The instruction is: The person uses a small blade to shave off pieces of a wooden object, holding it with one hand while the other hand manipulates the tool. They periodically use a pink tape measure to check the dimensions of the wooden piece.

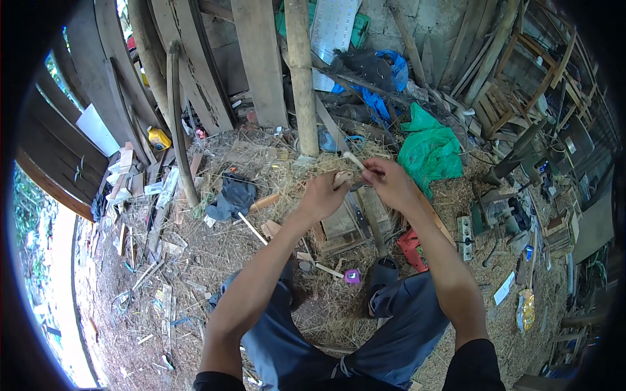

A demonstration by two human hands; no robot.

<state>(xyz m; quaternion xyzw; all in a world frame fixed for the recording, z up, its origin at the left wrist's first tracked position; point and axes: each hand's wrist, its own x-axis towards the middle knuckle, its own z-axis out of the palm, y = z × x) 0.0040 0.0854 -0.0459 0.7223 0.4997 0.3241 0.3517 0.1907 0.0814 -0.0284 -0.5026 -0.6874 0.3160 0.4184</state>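
Note:
My left hand (pixel 321 195) is closed around a short piece of pale wood (pixel 342 178), held in front of me over a low wooden block. My right hand (pixel 389 182) pinches a slim pale stick (pixel 354 161) with a rounded end, close to the left hand's piece. A long grey blade-like strip (pixel 331 124) runs away from the stick's tip; I cannot tell whether the two are joined. Below my hands, the wooden block (pixel 340 225) stands between my feet. A dark long-bladed tool (pixel 377 229) lies along its right part, partly hidden by my right arm.
A red tool case or tool body (pixel 412 250) lies by my right foot, near a white power strip (pixel 465 238). A green plastic sheet (pixel 427 153) is heaped beyond my right hand. An upright pole (pixel 301 78) rises ahead. Straw, shavings and wood scraps litter the ground.

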